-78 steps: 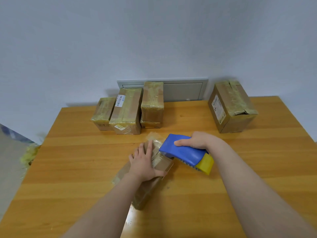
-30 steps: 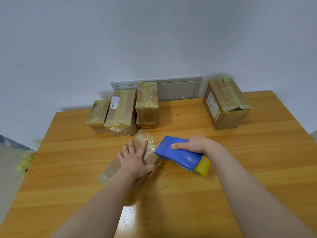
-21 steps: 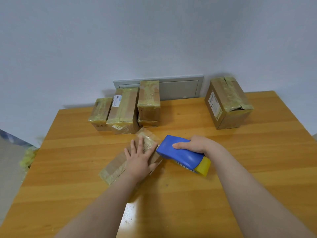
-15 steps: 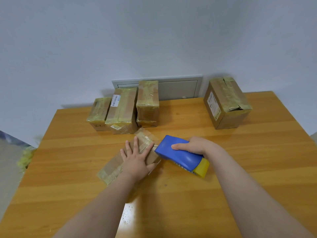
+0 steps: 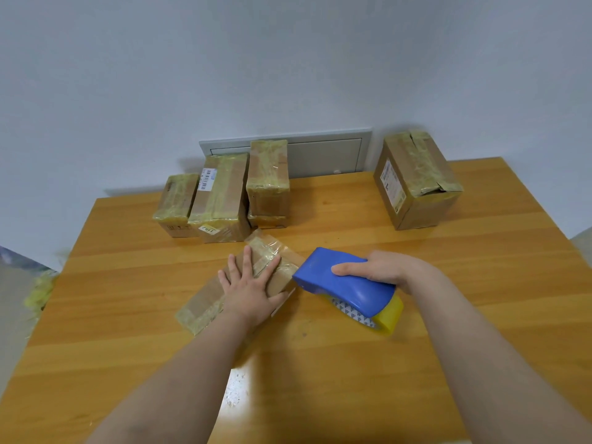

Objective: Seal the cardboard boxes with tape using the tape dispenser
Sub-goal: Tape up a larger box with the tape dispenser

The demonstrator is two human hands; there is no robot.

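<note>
My left hand (image 5: 248, 291) presses flat, fingers spread, on the long brown cardboard box (image 5: 205, 304) lying on the orange wooden tabletop (image 5: 320, 363). Right hand (image 5: 386, 270) fingers wrap the blue tape dispenser (image 5: 342, 285) just right of it. If my pressing slips, I think the tape may wrinkle. Taped boxes (image 5: 221, 197) stand far.

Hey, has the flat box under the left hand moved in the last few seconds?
Yes. The flat box has turned, its near end swinging left and its far end now closer to the stacked boxes, with the left hand on it.
</note>
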